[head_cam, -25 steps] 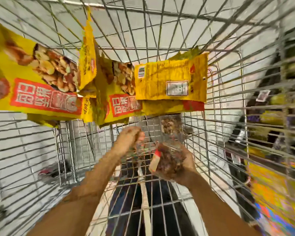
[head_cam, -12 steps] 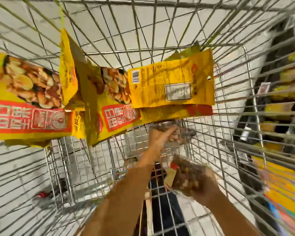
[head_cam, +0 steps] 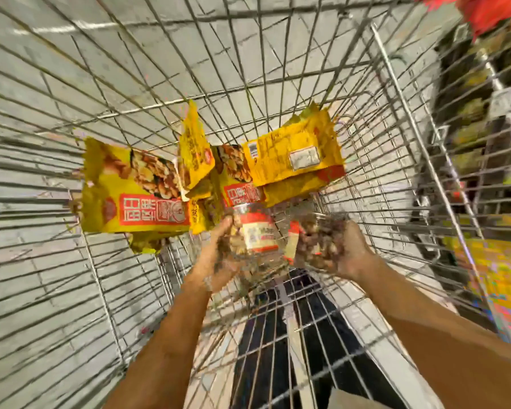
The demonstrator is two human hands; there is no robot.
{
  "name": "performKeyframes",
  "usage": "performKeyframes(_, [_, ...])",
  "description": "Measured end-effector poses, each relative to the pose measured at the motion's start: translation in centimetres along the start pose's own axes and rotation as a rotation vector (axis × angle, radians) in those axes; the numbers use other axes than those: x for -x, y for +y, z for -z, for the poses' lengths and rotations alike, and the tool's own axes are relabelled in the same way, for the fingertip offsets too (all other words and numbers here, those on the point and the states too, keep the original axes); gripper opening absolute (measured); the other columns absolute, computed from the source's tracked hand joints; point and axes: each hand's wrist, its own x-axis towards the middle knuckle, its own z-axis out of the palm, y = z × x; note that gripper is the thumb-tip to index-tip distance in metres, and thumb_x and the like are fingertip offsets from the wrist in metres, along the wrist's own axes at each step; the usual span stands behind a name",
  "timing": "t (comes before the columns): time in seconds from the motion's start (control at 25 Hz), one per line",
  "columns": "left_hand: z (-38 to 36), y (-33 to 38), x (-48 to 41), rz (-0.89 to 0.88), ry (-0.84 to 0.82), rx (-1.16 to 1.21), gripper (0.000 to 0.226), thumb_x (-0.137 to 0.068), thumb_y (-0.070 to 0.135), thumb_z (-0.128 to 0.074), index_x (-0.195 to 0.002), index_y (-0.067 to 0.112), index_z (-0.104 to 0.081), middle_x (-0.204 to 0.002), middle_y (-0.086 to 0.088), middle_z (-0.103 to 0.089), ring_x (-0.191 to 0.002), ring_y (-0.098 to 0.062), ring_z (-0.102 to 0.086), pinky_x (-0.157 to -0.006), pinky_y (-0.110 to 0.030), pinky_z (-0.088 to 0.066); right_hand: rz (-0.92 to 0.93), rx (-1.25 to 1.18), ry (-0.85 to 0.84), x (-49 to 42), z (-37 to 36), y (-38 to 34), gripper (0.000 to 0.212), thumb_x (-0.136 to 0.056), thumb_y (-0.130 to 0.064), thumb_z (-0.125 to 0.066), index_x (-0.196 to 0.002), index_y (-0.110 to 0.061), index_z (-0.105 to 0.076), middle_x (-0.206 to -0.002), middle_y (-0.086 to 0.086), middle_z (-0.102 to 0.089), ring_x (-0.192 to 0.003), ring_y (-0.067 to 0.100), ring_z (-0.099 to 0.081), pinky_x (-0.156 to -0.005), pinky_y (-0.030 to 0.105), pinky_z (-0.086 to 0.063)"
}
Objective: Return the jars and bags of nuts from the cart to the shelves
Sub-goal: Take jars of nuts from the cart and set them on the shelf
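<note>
While yellow bags [head_cam: 136,187] lie in cart [head_cam: 160,63], left hand [head_cam: 219,255] grips labelled jar [head_cam: 258,231], right hand [head_cam: 351,252] grips second jar [head_cam: 319,240]. Step: pickup. Next: lift clear, carry to shelves [head_cam: 484,113], right.

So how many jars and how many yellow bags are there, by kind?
Jars: 2, labelled jar in left hand, nut jar in right hand.
Yellow bags: at least 5; overlap hides any more.
Total: at least 7.

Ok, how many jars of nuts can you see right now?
2. A red-labelled jar is held in the left hand; a second jar is in the right hand. Others may be hidden under the yellow bags.
</note>
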Motion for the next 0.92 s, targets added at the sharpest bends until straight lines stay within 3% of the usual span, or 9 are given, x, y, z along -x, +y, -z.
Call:
performKeyframes(0.04, [-0.7, 1.0, 2.4, -0.024, -0.068, 0.028, 0.067, -0.046, 0.042, -0.087, -0.104, 0.013, -0.070, -0.107, -0.013, -0.069, -0.088, -0.026, -0.067, -0.058, -0.031, -0.058, 0.017, -0.009, -0.017, 2.0, -0.9, -0.6, 0.055, -0.090, -0.043, -0.034, -0.071, -0.010, -0.075, -0.067, 0.012, -0.071, -0.056, 0.027, -0.069, -0.053, 0.046, -0.057])
performKeyframes(0.16, [-3.9, 3.7, 9.3, -0.139, -0.224, 0.049, 0.099, -0.017, 0.041, -0.095, -0.106, 0.010, -0.067, -0.098, -0.014, -0.072, -0.083, -0.027, -0.070, -0.068, -0.038, -0.058, 0.121, -0.135, -0.173, 8.7, -2.7, -2.2, 0.038, -0.086, -0.036, -0.039, -0.091, -0.013, -0.068, -0.087, 0.012, -0.063, -0.073, 0.031, -0.059, -0.075, 0.042, -0.049])
performKeyframes(0.28, [-9.1, 5.3, 15.2, -0.094, -0.638, 0.158, 0.083, -0.050, 0.034, -0.091, -0.117, -0.005, -0.061, -0.110, -0.034, -0.062, -0.099, -0.045, -0.063, -0.087, -0.055, -0.051, 0.296, -0.245, -0.396, 16.0, -2.8, -3.2, 0.030, -0.059, -0.031, -0.069, -0.085, -0.017, -0.066, -0.085, 0.007, -0.050, -0.075, 0.021, -0.044, -0.075, 0.032, -0.040])
performKeyframes(0.4, [-14.7, 5.0, 18.9, -0.185, -0.690, -0.019, 0.057, -0.067, 0.047, -0.073, -0.104, 0.005, -0.072, -0.106, -0.021, -0.069, -0.099, -0.033, -0.067, -0.084, -0.045, -0.055, 0.479, -0.328, -0.518, 23.5, -0.6, -3.2, 0.027, -0.053, -0.032, -0.070, -0.071, -0.012, -0.070, -0.071, 0.005, -0.065, -0.067, 0.019, -0.062, -0.068, 0.032, -0.056])
performKeyframes(0.56, [-22.7, 2.5, 21.6, -0.303, -0.604, -0.321, 0.057, -0.071, 0.057, -0.047, -0.097, 0.014, -0.073, -0.092, -0.010, -0.074, -0.080, -0.024, -0.071, -0.068, -0.042, -0.059, 0.695, -0.537, -0.297, 29.5, 4.7, -2.8, 0.025, -0.064, -0.033, -0.058, -0.045, -0.017, -0.063, -0.045, -0.006, -0.057, -0.038, 0.009, -0.054, -0.047, 0.020, -0.053])
performKeyframes(0.64, [-26.6, -0.7, 22.6, -0.264, -0.657, -0.448, 0.066, -0.066, 0.059, -0.048, -0.109, 0.011, -0.065, -0.095, -0.012, -0.073, -0.083, -0.025, -0.071, -0.069, -0.044, -0.059, 0.725, -0.614, -0.259, 31.9, 9.0, -1.8, 0.028, -0.077, -0.030, -0.046, -0.056, -0.018, -0.060, -0.052, -0.003, -0.056, -0.050, 0.011, -0.055, -0.061, 0.017, -0.047])
performKeyframes(0.72, [-30.1, -5.2, 23.3, -0.221, -0.738, -0.542, 0.080, -0.061, 0.065, -0.048, -0.119, 0.011, -0.060, -0.102, -0.012, -0.071, -0.090, -0.027, -0.069, -0.080, -0.050, -0.056, 0.750, -0.692, -0.251, 34.9, 13.7, 0.1, 0.016, -0.072, -0.028, -0.045, -0.061, -0.018, -0.052, -0.054, 0.004, -0.050, -0.050, 0.012, -0.050, -0.056, 0.014, -0.024])
performKeyframes(0.84, [-34.9, -13.3, 23.9, -0.147, -0.837, -0.578, 0.084, -0.055, 0.068, -0.057, -0.119, 0.013, -0.062, -0.101, -0.008, -0.071, -0.091, -0.024, -0.068, -0.086, -0.049, -0.051, 0.885, -0.825, -0.111, 39.4, 21.3, 3.7, 0.031, -0.058, -0.028, -0.052, -0.033, -0.010, -0.055, -0.034, 0.002, -0.050, -0.027, 0.009, -0.049, -0.032, 0.010, -0.036])
performKeyframes(0.92, [-37.5, -18.8, 23.7, -0.105, -0.869, -0.571, 0.080, -0.064, 0.068, -0.054, -0.124, 0.015, -0.059, -0.105, -0.007, -0.068, -0.094, -0.024, -0.065, -0.091, -0.045, -0.048, 0.939, -0.916, -0.044, 41.6, 26.2, 5.9, 0.028, -0.057, -0.027, -0.053, -0.034, -0.012, -0.052, -0.032, 0.001, -0.046, -0.024, 0.010, -0.043, -0.028, 0.013, -0.038])
